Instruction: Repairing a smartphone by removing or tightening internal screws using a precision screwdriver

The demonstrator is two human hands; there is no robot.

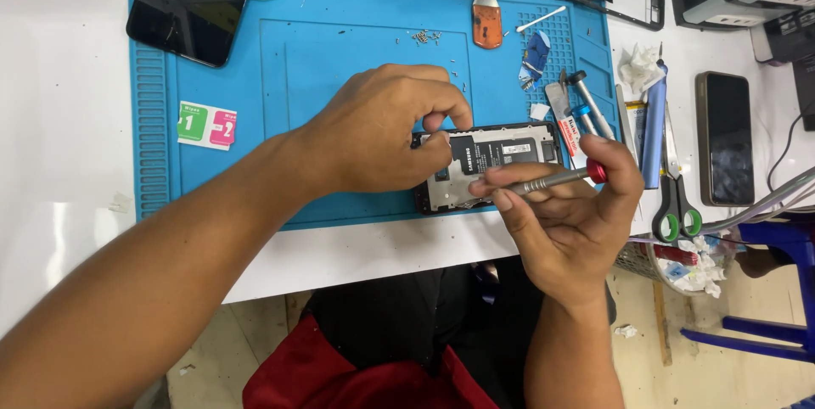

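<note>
— Where's the opened phone (488,163)?
— Near edge of the blue mat (340,61), back cover off.
— And the hands?
— Left hand (382,133) pinches narrowly at its left end; right hand (577,214) grips a red-capped screwdriver (552,178), tip on the phone.

We see an opened phone (488,167) on a mat (340,61) near the surface's front edge, scissors (677,197) to its right, screws (424,36) behind.
</note>
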